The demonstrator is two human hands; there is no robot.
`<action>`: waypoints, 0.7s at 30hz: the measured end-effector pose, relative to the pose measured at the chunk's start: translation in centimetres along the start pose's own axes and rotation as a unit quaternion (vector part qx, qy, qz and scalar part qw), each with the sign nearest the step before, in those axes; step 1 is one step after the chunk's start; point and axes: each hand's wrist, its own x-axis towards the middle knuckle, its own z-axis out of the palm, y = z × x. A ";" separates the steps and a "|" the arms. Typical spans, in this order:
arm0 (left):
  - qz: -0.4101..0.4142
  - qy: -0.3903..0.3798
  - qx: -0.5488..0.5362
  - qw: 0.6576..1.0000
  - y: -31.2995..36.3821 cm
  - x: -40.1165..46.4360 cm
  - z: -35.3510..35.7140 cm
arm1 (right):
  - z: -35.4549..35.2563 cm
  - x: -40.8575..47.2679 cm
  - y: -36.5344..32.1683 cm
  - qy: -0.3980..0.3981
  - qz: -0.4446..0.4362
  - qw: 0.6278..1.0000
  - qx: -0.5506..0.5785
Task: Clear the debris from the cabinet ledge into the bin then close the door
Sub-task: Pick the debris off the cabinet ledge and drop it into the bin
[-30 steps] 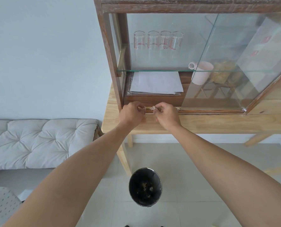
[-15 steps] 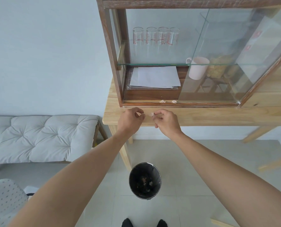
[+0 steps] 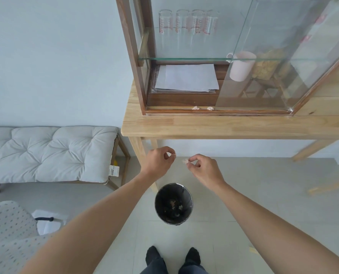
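Two small pale crumpled scraps, one and another, lie on the cabinet ledge by the edge of the glass door, which stands partly open. My right hand pinches a pale scrap between thumb and finger. My left hand is pinched too, with a tiny pale bit at its fingertips. Both hands hang below the table edge, above and behind the black bin on the floor, which holds debris.
The cabinet stands on a light wooden table. Inside are papers, a pink mug and several glasses. A cushioned bench sits left, a dotted chair lower left. My feet are below the bin.
Both hands left the cabinet ledge, each pinching a scrap, and came down and back past the table edge toward the bin. Two scraps stay on the ledge.
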 end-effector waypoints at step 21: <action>-0.100 -0.122 0.049 0.986 -6.8 -1.8 5.6 | 5.3 -1.1 5.7 -0.085 0.097 0.991 -0.039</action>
